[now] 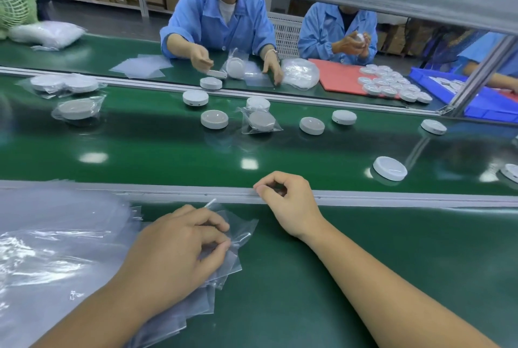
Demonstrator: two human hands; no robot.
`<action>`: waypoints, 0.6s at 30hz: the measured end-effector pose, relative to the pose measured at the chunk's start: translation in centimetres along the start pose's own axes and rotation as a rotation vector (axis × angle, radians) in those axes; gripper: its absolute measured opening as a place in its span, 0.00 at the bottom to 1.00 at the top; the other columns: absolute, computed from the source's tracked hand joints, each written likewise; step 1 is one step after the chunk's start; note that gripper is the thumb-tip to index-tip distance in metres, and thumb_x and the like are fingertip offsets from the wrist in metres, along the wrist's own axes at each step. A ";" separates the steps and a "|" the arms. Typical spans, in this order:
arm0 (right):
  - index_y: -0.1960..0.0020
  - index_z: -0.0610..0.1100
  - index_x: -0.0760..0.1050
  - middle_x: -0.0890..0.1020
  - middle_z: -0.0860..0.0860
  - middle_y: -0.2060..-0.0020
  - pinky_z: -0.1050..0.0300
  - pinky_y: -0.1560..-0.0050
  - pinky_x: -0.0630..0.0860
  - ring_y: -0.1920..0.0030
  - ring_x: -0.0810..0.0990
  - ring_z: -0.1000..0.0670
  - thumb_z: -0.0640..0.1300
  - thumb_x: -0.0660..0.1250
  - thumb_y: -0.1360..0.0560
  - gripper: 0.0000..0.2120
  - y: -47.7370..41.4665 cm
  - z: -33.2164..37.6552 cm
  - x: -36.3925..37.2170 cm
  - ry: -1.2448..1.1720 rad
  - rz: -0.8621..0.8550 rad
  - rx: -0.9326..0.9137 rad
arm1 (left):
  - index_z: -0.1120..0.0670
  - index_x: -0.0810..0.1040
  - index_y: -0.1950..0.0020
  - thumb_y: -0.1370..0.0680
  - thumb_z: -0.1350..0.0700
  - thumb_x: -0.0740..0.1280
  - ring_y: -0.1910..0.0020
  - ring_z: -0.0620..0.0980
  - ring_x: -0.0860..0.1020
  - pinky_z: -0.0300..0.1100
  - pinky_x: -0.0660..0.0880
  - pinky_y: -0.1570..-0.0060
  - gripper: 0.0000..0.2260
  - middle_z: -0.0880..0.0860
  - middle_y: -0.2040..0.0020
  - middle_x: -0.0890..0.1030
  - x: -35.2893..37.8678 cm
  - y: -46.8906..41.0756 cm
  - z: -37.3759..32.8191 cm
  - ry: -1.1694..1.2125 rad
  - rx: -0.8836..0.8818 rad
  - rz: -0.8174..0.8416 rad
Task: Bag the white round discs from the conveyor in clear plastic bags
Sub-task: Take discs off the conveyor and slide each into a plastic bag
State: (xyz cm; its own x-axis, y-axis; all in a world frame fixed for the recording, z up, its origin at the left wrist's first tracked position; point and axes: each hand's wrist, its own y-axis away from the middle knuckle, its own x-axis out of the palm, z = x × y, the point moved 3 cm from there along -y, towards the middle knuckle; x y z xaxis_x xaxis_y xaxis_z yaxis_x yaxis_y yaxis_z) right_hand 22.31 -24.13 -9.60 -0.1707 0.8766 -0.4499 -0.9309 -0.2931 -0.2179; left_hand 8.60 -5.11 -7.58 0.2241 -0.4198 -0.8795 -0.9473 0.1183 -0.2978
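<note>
Head view: your left hand (179,244) lies on the green tabletop (308,286), with thumb and fingers pinching a clear bag (242,230) at the edge of the pile of bags (56,235) on your left. Your right hand (290,204) rests on the metal rail (168,193) between the tabletop and the conveyor (140,148). Its fingers are curled, the thumb tip meets the forefinger, and nothing shows inside it. The nearest loose disc (389,168) sits on the conveyor just past the rail, ahead and to the right of your right hand and well apart from your left. That makes the right hand the better one to fetch it, I judge. The disc is round and lies flat, so it has no long axis to line up with. Other loose discs (214,119) lie farther out on the belt, near a bagged disc (260,120). You cannot tell from here whether the bag's mouth is parted; it probably needs spreading toward the right first.
</note>
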 end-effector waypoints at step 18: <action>0.59 0.45 0.85 0.84 0.56 0.65 0.66 0.60 0.71 0.65 0.77 0.59 0.40 0.71 0.23 0.07 -0.1 0.1 -0.1 0.007 0.006 0.000 | 0.36 0.84 0.52 0.26 0.34 0.63 0.49 0.35 0.71 0.33 0.72 0.52 0.13 0.34 0.57 0.75 1.3 0.0 0.6 0.109 0.032 0.094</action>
State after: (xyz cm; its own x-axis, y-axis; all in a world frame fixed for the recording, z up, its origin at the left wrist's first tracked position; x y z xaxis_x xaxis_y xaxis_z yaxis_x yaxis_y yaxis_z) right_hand 22.39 -24.09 -9.45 -0.1737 0.8721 -0.4575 -0.9299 -0.2982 -0.2154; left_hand 9.00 -5.10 -8.97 0.1073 -0.5002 -0.8592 -0.9546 0.1898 -0.2297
